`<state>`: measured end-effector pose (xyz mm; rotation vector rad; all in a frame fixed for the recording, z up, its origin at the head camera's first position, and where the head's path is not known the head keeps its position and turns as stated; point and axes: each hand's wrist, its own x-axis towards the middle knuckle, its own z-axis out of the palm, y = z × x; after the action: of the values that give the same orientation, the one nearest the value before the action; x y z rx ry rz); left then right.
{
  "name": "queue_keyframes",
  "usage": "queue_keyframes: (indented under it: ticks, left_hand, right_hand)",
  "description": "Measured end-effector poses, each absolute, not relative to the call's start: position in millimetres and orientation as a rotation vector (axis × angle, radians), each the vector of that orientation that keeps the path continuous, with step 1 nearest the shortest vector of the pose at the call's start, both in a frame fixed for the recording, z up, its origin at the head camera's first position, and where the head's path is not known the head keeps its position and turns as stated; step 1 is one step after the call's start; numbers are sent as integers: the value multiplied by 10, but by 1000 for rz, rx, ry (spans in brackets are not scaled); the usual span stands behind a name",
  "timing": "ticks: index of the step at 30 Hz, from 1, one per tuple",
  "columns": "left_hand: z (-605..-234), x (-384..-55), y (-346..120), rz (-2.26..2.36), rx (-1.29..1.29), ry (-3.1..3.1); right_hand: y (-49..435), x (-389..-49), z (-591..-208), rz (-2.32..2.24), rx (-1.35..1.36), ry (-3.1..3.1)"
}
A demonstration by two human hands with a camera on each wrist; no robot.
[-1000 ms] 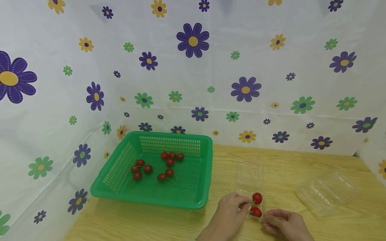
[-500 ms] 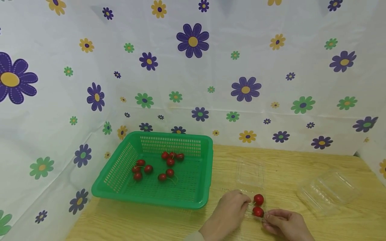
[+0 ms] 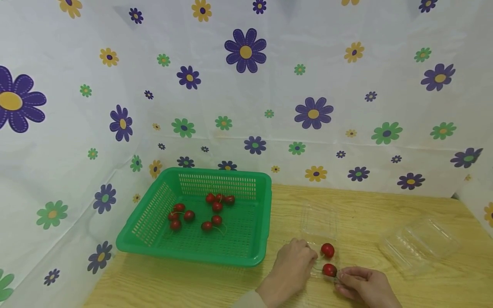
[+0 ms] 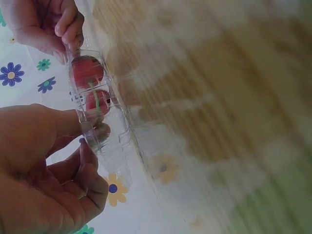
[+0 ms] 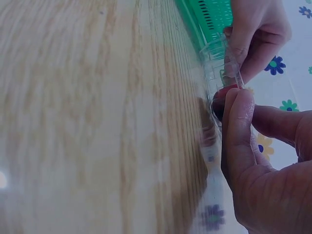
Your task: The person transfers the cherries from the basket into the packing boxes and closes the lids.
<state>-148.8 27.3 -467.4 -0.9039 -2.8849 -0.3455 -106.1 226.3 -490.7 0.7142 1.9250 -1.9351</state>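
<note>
A clear plastic clamshell box (image 4: 115,127) lies on the table with its lid (image 3: 319,220) folded back, away from me. Two red cherries, a farther cherry (image 3: 328,250) and a nearer cherry (image 3: 329,270), sit slightly apart in its base. Their thin green stems point left. My left hand (image 3: 291,267) grips the left side of the base, thumb over the wall and fingers curled outside it. On the opposite side, my right hand (image 3: 366,284) pinches the near right edge between thumb and forefinger, right beside the nearer cherry. The left fingers partly hide the stem ends.
To the left stands a green plastic basket (image 3: 252,252) with several stemmed cherries (image 3: 189,216) in it. A second clear plastic box (image 3: 420,244) lies open at the right. White flower-printed sheeting (image 3: 277,85) walls the back and sides of the wooden table (image 3: 369,214).
My left hand has shifted slightly away from me along the box's side. The farther cherry has moved a little away from the nearer one. My right hand keeps its place.
</note>
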Motion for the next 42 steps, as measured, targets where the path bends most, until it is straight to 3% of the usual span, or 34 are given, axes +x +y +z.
queue_keyframes:
  ticks: [16, 42]
  left_hand:
    - [-4677, -1502, 233, -402, -947, -2795]
    - [-4297, -1285, -48, -363, -1534, -2720]
  right_hand:
    - [2269, -1067, -4907, -1921, 681, 1955]
    - [2258, -1061, -4929, -1970, 705, 1892]
